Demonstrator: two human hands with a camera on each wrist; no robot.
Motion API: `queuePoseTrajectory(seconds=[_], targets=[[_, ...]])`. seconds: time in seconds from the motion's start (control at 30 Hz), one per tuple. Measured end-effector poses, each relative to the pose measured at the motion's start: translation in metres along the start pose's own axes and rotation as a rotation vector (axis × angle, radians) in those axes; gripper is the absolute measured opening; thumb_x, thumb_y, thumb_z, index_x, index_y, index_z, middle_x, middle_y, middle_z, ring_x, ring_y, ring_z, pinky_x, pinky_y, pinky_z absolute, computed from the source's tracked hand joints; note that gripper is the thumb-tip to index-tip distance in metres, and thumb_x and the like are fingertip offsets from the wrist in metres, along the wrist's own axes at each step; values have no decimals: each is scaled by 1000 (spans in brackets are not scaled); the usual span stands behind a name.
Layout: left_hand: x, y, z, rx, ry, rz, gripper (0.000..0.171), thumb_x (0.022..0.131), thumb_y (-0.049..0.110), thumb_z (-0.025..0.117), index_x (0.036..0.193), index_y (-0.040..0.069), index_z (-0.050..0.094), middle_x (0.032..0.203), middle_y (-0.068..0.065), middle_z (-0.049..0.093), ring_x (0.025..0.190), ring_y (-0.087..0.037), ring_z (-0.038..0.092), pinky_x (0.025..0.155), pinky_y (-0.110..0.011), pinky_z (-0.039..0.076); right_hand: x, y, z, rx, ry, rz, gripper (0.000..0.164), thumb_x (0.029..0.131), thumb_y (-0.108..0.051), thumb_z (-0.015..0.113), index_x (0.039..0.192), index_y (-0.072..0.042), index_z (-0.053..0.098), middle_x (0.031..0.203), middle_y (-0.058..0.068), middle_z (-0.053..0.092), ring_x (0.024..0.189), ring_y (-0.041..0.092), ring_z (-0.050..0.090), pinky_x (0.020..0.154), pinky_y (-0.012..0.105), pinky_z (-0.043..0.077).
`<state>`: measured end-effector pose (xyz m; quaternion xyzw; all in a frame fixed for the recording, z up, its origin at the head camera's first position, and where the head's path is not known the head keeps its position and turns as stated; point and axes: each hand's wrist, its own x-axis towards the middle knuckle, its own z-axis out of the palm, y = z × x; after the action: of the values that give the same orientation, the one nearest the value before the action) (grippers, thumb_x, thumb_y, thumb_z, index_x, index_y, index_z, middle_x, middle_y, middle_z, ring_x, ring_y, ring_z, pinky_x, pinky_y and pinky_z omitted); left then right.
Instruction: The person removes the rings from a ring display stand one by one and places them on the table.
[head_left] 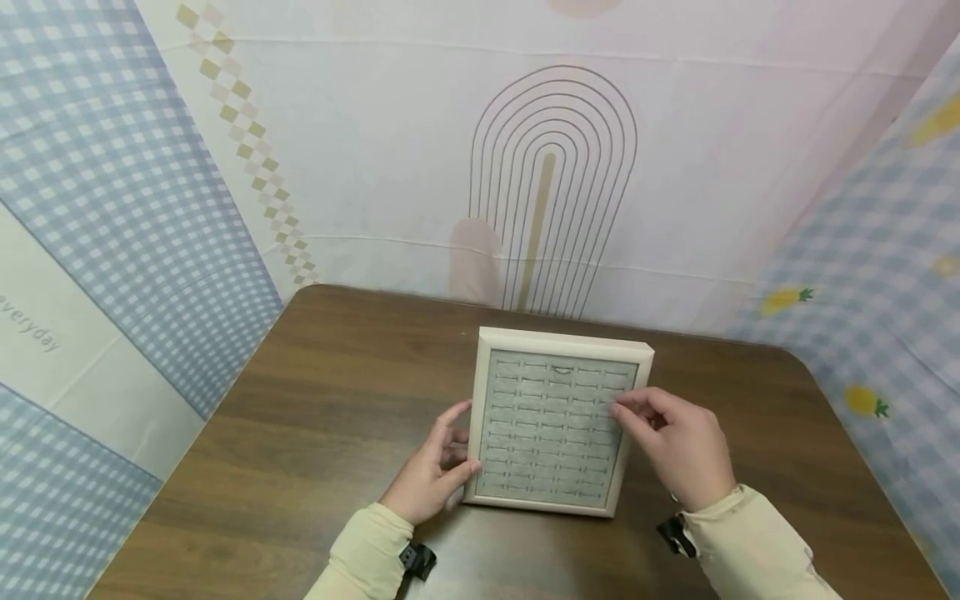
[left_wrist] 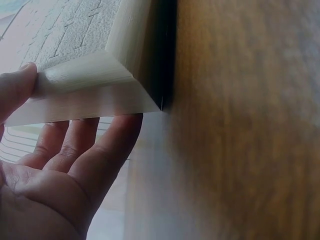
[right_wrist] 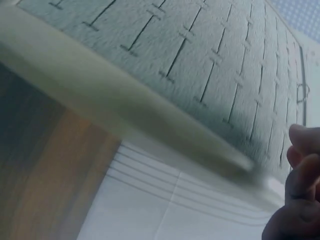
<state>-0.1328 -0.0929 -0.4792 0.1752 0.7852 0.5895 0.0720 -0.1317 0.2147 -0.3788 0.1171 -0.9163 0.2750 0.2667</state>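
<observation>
A ring display board [head_left: 551, 425] stands tilted on the table, a pale wooden frame around grey fabric with rows of slits. One thin ring [head_left: 561, 370] sits in a slit of the top row; it also shows as a small loop near the board's far edge in the right wrist view. My left hand [head_left: 431, 475] holds the frame's left side, thumb on the front and fingers against the side [left_wrist: 75, 102]. My right hand [head_left: 678, 442] has thumb and fingertips brought together at the board's upper right; I cannot tell whether something small is between them.
The brown wooden table [head_left: 337, 400] has rounded far corners. Behind it hangs a white cloth [head_left: 375, 150] printed with arches, and blue checked cloth [head_left: 135, 167] hangs at the sides. Both wrists wear black straps [head_left: 417, 560] over cream sleeves.
</observation>
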Motion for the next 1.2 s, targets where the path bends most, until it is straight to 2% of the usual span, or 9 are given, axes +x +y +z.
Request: queuePoseTrajectory(seconds=[0.17,0.37,0.73,0.83,1.03,1.2], targets=[[0,0,2,-3,-4,8,79,96,10,67,157,34,22,122,-16,61,104,-26,68,82,-35,58,8,-7,1,-2,15,-58,12,81,-15,85,89,-21,78,64,-17,54,55,1,46,49,15,35],[1,1,4,-2,-13,9,79,97,10,67,157,35,22,122,-15,61,104,-25,68,83,-34,58,17,-18,3,-1,-2,-87,13,81,-12,85,91,-19,79,64,-15,56,55,1,46,48,16,36],[0,3,8,5,-11,13,79,96,10,67,157,32,22,122,-16,62,102,-25,68,82,-32,57,28,-28,11,-3,34,-169,15,79,-14,86,92,-18,81,74,-11,70,60,1,53,53,16,42],[-1,3,9,4,-14,11,79,96,10,67,157,34,22,122,-16,62,102,-24,68,82,-32,56,29,-30,12,-7,33,-171,14,79,-14,87,91,-18,81,73,-10,70,59,2,53,52,20,44],[-1,4,10,-2,-14,3,79,96,10,67,157,34,22,122,-16,61,102,-25,68,82,-31,57,33,-35,14,-31,-18,-161,14,80,-20,86,93,-19,82,89,-5,77,74,10,70,61,34,55],[-2,4,10,-3,-17,1,79,96,10,68,158,31,22,121,-17,60,102,-25,68,80,-29,57,33,-38,13,-41,-45,-140,10,80,-20,86,89,-21,82,89,-7,77,77,14,72,62,37,55]])
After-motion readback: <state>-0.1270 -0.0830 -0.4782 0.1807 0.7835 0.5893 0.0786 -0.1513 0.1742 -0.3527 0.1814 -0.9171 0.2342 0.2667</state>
